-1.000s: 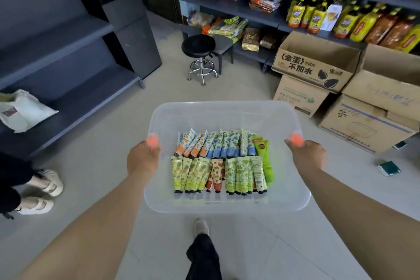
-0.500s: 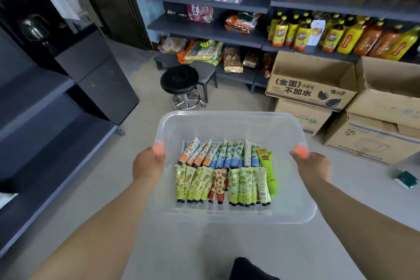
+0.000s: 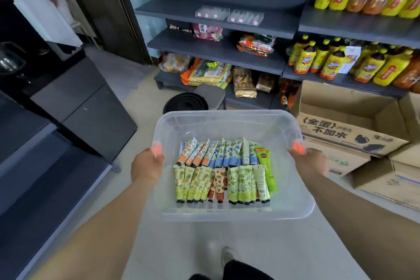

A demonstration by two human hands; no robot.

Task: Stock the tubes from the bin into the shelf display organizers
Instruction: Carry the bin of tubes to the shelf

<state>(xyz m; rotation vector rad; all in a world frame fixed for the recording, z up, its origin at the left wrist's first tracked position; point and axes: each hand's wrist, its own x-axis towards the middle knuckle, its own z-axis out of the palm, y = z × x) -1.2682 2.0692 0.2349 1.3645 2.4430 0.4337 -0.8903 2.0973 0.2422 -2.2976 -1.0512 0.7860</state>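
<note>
I carry a clear plastic bin (image 3: 229, 118) in front of me at waist height. My left hand (image 3: 147, 166) grips its left rim and my right hand (image 3: 309, 162) grips its right rim. Inside lie several printed tubes (image 3: 223, 170) in two rows, caps toward me, orange, blue, green and red patterned. Two clear display organizers (image 3: 229, 14) stand on an upper grey shelf straight ahead, beyond the bin.
A black round stool (image 3: 185, 103) stands on the floor just past the bin. Open cardboard boxes (image 3: 347, 120) are stacked at the right. Grey shelves (image 3: 218, 48) hold snack bags and yellow bottles (image 3: 327, 61). A dark counter (image 3: 86, 102) runs along the left. A person stands far left.
I have walked toward the shelves with the bin. The stool, boxes and shelf organizers are closer and larger, and the view has tilted up. Both hands keep their grip.
</note>
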